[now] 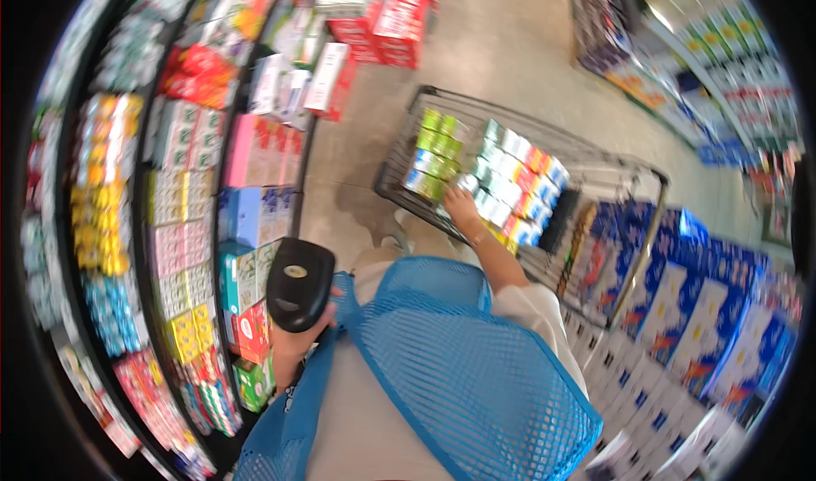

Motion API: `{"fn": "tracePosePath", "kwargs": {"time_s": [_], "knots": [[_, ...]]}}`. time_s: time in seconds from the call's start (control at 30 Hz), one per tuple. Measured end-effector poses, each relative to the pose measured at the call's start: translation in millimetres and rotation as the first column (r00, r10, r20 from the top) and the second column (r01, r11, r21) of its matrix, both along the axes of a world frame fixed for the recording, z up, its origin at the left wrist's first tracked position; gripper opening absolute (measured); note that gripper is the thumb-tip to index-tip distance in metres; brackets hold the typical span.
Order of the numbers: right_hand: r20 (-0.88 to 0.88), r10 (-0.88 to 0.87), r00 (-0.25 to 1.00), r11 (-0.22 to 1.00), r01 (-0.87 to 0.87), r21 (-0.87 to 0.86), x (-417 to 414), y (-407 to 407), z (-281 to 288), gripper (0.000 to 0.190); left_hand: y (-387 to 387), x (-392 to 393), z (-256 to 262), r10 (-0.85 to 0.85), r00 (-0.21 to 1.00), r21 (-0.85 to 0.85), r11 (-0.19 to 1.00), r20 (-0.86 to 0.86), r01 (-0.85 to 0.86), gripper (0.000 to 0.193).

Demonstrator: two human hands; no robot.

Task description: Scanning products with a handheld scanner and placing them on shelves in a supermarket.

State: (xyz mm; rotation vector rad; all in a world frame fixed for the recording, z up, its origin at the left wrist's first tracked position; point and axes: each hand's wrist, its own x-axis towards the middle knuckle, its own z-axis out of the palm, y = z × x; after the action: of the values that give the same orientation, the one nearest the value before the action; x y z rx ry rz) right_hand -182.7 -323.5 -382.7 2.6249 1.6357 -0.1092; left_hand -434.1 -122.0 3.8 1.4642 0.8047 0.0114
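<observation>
My left hand (296, 344) grips a black handheld barcode scanner (301, 283) in front of the shelves, to the left of my body. With my arm stretched out, my right hand (462, 207) reaches into a wire shopping cart (612, 156) and touches a pale, silvery-topped package (467, 183); whether the fingers close around it is not clear. Green packs (437, 156) stand in rows to the left of that hand. White and green packs (503, 188) lie to its right, followed by red, yellow and blue ones. A blue mesh vest (472, 366) covers my front.
Stocked shelves (185, 200) curve along my left. Red and white cartons (398, 28) are stacked on the floor beyond them. Blue boxes (688, 302) and white boxes (625, 366) stand to the right, beside the cart's handle end. More shelving (707, 67) is at the upper right.
</observation>
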Motion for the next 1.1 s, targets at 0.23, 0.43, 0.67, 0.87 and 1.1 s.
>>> {"fn": "tracePosePath", "kwargs": {"time_s": [0.23,0.43,0.67,0.87,1.1], "knots": [[-0.592,-0.042,0.805,0.879,0.311,0.36,-11,20,99,0.055,-1,-33,7,0.218,0.971,0.042,0.974,0.103,-0.223,0.05],[-0.975,0.173,0.139,0.603,0.768,0.216,-19,82,166,0.039,-14,-66,35,0.363,0.886,0.04,0.92,0.289,-0.39,0.051],[-0.533,0.328,-0.78,0.912,0.408,-0.037,-66,191,284,0.06,-29,-104,34,0.621,0.74,-0.011,0.768,0.26,-0.64,0.043],[-0.199,0.128,-0.972,0.969,0.08,0.232,-120,243,347,0.068,-51,-125,34,0.745,0.556,-0.077,0.62,0.368,-0.78,0.034],[-0.365,0.469,-0.804,0.797,0.207,0.567,-158,264,381,0.086,-60,-135,30,0.765,0.472,-0.126,0.572,0.439,-0.81,0.035]]}}
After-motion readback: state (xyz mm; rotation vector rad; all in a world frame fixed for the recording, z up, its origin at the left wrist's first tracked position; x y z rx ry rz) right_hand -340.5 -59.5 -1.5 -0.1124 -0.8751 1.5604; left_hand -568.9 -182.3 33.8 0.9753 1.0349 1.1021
